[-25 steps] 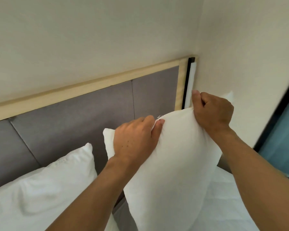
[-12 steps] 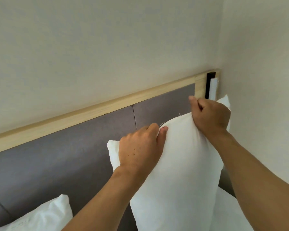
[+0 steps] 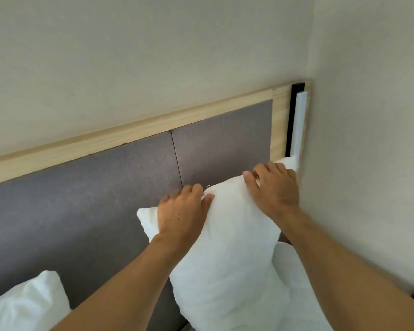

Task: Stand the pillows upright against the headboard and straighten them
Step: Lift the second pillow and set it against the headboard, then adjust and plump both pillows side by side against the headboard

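Note:
A white pillow (image 3: 227, 254) stands upright in front of the grey padded headboard (image 3: 86, 201), close to the right wall. My left hand (image 3: 182, 213) grips its top edge left of centre, thumb on the front. My right hand (image 3: 274, 187) pinches the top edge near the right corner. A second white pillow (image 3: 26, 304) leans against the headboard at the lower left, only its upper corner showing.
A pale wooden frame (image 3: 129, 137) runs along the headboard's top and right side. A white strip (image 3: 299, 125) on a black band stands in the corner. The right wall (image 3: 368, 139) is close beside the pillow. White bedding (image 3: 296, 290) lies below.
Both hands have carried the pillow toward the headboard and the right corner. The view has tilted upward, so the left pillow shows less.

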